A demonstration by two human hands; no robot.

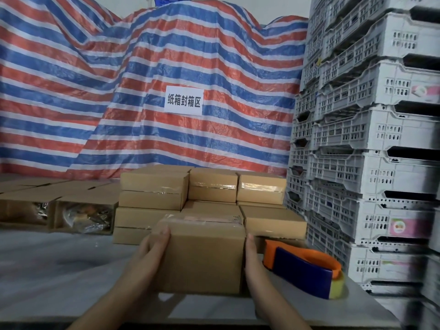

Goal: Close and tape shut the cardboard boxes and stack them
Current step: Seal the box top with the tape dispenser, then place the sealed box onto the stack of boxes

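Observation:
A taped-shut cardboard box [202,256] is held up above the table between my two hands. My left hand [152,256] grips its left side, thumb on the near face. My right hand [252,260] presses flat against its right side, fingers straight. Behind it stands a stack of sealed boxes [209,194], two to three layers high. An orange and blue tape dispenser [307,270] with a roll of clear tape lies on the table just right of my right hand.
Open boxes [78,210] with wrapped contents sit at the back left. Grey plastic crates [371,144] are stacked high along the right. A striped tarp [119,79] with a white sign hangs behind. The grey table [59,270] has bare surface on the left.

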